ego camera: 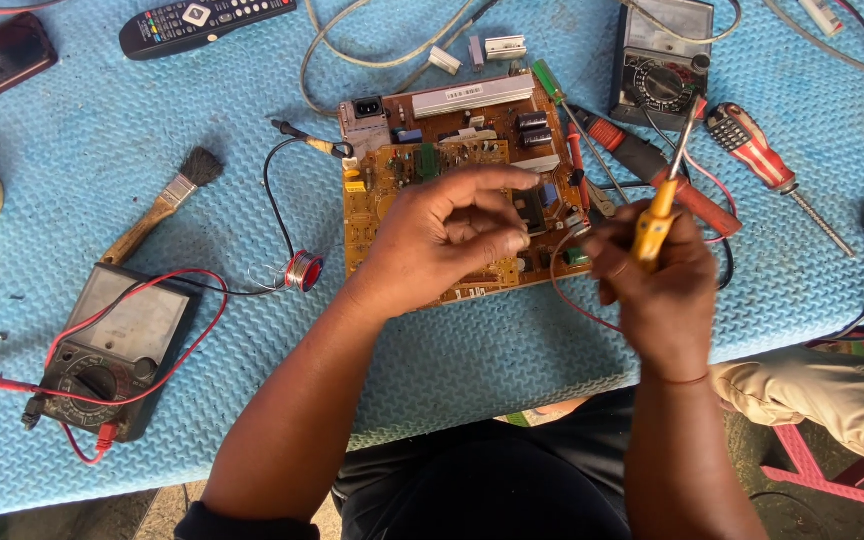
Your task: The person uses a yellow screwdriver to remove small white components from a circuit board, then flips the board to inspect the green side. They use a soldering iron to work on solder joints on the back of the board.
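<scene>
Head view is showing a person seated at a bench (72, 120) covered in blue textured matting, both forearms reaching forward. Nearest, the right hand (657, 290) is closing its grip around a yellow-handled tool (657, 225), probably a soldering iron, tip slanting up and away from the board. A thin red wire (564, 295) is looping beside that hand. The left hand (442, 240) is hovering over the brown circuit board (422, 160), fingers pinched together as if on something tiny; whether anything is between them I cannot tell.

It looks like rework on the board's near right part is in hand, with the tool not yet on the board; the next move would call for a steady lowering of the tip.

Off to the left, a multimeter (117, 350) with red leads, a solder spool (304, 270) and a brush (167, 200) are lying. Farther back, a red screwdriver (757, 155), a second meter (662, 60) and a remote control (202, 22) are resting.
</scene>
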